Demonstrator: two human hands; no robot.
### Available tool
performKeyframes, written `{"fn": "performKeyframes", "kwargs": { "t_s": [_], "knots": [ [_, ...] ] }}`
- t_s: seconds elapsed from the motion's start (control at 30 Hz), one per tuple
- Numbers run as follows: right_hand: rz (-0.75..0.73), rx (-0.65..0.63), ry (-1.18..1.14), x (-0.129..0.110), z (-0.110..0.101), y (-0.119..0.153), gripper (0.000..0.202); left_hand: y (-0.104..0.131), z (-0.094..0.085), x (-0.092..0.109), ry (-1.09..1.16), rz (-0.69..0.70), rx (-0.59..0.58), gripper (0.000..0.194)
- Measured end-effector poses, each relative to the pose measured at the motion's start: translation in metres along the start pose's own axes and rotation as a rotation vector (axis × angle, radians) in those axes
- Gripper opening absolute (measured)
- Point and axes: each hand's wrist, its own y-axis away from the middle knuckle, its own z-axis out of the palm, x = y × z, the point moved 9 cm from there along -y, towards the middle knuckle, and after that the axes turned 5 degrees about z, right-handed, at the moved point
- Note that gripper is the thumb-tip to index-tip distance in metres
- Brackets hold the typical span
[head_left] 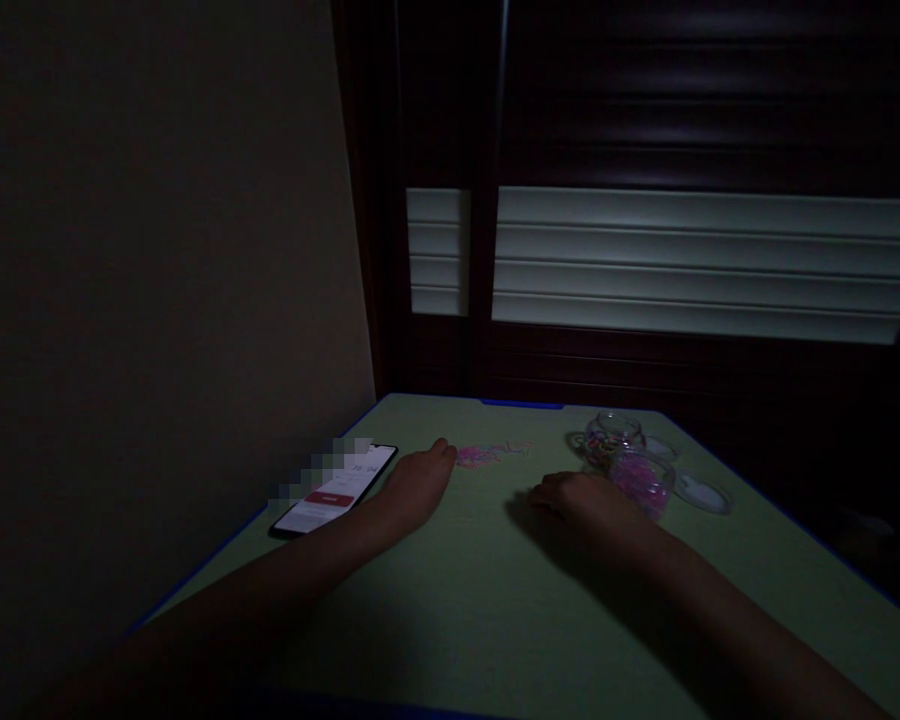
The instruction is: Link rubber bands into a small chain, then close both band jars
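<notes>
Green table (450, 620). Left hand (420, 483), right hand (574, 498): fingers look together; if clamped, cannot tell. Phone (337, 495) along left edge, perhaps for viewing. Jars (645, 480) toward right edge, likely for right-hand reach. Pink strands (480, 456) near far edge, beside left fingertips.

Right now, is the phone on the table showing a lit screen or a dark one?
Lit: the phone glows white around a red block.

Tally, one counter (487, 560)

Two hands (420, 485) (574, 495). One phone (345, 490), nine o'clock. Two clear jars (641, 487) (613, 434), two o'clock. Two round lids (703, 494) (660, 449), between two and three. One loose pile of strands (476, 457), twelve; singles too fine to count.
</notes>
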Motion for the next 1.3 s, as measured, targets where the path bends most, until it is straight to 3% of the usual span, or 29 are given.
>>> {"fn": "performKeyframes", "kwargs": {
  "t_s": [0.47, 0.77, 1.3],
  "knots": [
    [0.020, 0.026, -0.031, 0.001, -0.005, 0.000, 0.026, 0.008, -0.011, 0.015, 0.035, 0.009, 0.011, 0.026],
    [0.065, 0.064, -0.001, 0.004, -0.009, -0.002, 0.022, 0.011, -0.018, 0.053, -0.018, 0.156, 0.101, 0.021],
    [0.055, 0.110, -0.022, -0.002, -0.015, 0.000, 0.030, 0.019, -0.033, 0.074, -0.008, 0.364, 0.248, 0.016]
  ]
}}
